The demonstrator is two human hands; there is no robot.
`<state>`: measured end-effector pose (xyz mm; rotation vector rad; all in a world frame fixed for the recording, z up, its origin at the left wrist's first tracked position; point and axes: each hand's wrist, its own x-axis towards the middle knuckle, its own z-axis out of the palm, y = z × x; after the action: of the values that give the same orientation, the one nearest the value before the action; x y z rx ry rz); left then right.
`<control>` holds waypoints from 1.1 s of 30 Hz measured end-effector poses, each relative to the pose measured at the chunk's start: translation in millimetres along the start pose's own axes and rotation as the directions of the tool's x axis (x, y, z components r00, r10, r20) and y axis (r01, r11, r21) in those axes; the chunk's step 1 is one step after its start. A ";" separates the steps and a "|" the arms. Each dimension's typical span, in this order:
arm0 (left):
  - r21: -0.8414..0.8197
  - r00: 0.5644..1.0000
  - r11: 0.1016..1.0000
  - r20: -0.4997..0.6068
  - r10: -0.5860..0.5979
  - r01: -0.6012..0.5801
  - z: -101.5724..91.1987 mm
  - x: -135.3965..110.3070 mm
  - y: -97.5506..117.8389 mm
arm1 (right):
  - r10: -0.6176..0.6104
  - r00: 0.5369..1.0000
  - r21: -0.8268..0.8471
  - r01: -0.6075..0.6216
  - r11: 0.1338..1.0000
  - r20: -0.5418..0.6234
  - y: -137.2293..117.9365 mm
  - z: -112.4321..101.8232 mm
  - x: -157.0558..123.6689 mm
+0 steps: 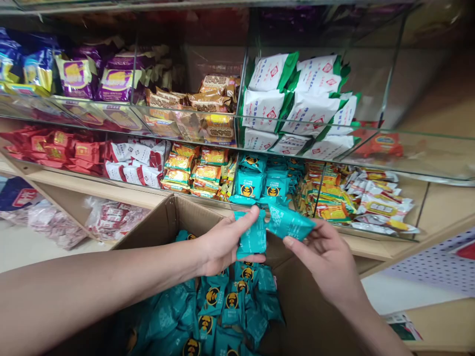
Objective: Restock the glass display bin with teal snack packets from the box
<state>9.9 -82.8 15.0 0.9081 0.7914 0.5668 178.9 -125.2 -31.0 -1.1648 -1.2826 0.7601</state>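
Closed around a teal snack packet (pixel 252 236), my left hand (pixel 222 244) has its thumb on top and fingers beneath. My right hand (pixel 322 252) pinches a second teal snack packet (pixel 289 221) by its right end, tilted, close beside the first. Both packets are above the front edge of a cardboard box (pixel 193 215), which holds many similar teal packets (pixel 211 296) with black and yellow round logos. Just behind my hands, a shelf compartment contains upright stacked teal packets (pixel 250 183).
Clear dividers (pixel 315 190) and a clear front panel (pixel 178 129) partition the shelves. White-and-green packets (pixel 270 109) fill the upper compartment; orange packets (pixel 208 170) and yellow-green packets (pixel 332 198) flank the teal ones. Bagged goods (pixel 115 217) lie on the lower left shelf.
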 end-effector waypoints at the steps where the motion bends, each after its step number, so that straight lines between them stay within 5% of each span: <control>1: -0.035 0.999 0.999 0.032 -0.015 0.016 -0.2 -0.4 1.4 | -0.154 0.986 -0.133 0.145 0.980 -0.059 0.5 -0.3 -0.1; 4: -0.091 0.994 0.996 0.111 0.003 0.007 0.4 -1.1 3.7 | -0.522 0.852 -0.464 0.471 0.751 0.020 0.7 2.0 -2.3; 6: -0.098 0.995 0.994 0.091 0.051 -0.042 1.1 -1.0 3.7 | -0.598 0.795 -0.515 0.555 0.653 0.099 -0.2 4.1 -5.2; 9: -0.108 0.996 0.992 0.054 0.074 -0.068 1.0 -0.3 3.0 | -0.543 0.840 -0.428 0.485 0.762 -0.016 -1.7 5.5 -9.5; 12: -0.111 0.995 0.991 0.056 0.078 -0.072 0.1 0.0 2.1 | -0.287 0.948 -0.185 0.260 0.948 -0.140 -1.8 6.3 -10.6; 16: -0.085 0.995 0.992 0.026 0.091 -0.089 0.8 -0.1 0.0 | 0.029 0.999 0.138 -0.027 0.990 -0.016 -0.7 9.5 -9.1; 19: -0.062 0.998 0.996 -0.018 0.066 -0.067 2.1 0.1 -0.8 | 0.015 1.000 0.175 -0.014 0.985 -0.006 -1.6 11.7 -10.3; 21: -0.065 0.998 0.996 -0.018 0.062 -0.063 2.1 0.5 -0.2 | -0.124 0.992 -0.016 0.124 0.992 -0.005 -3.0 11.4 -11.5; 23: -0.065 0.998 0.996 -0.018 0.059 -0.060 1.1 0.9 1.8 | -0.300 0.952 -0.313 0.306 0.899 0.069 -3.9 8.9 -11.2; 25: -0.057 0.998 0.997 -0.038 0.045 -0.047 -0.4 1.0 4.9 | -0.402 0.893 -0.538 0.444 0.717 0.202 -2.8 3.9 -8.8; 29: -0.035 0.997 0.999 -0.075 0.009 -0.012 -1.6 0.2 10.9 | -0.455 0.787 -0.704 0.596 0.385 0.417 2.5 -10.0 2.2; 31: -0.025 0.996 1.000 -0.084 -0.008 0.006 -0.7 -0.4 12.0 | -0.472 0.769 -0.785 0.578 0.224 0.431 1.7 -15.4 12.1; 33: -0.002 0.998 1.000 -0.067 -0.021 0.021 0.8 -1.3 11.3 | -0.457 0.821 -0.900 0.426 0.089 0.343 -3.3 -17.4 27.0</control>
<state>8.6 -78.3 25.4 0.8820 0.8600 0.5817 200.1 -105.0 -17.5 -1.5434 -2.0448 -0.7514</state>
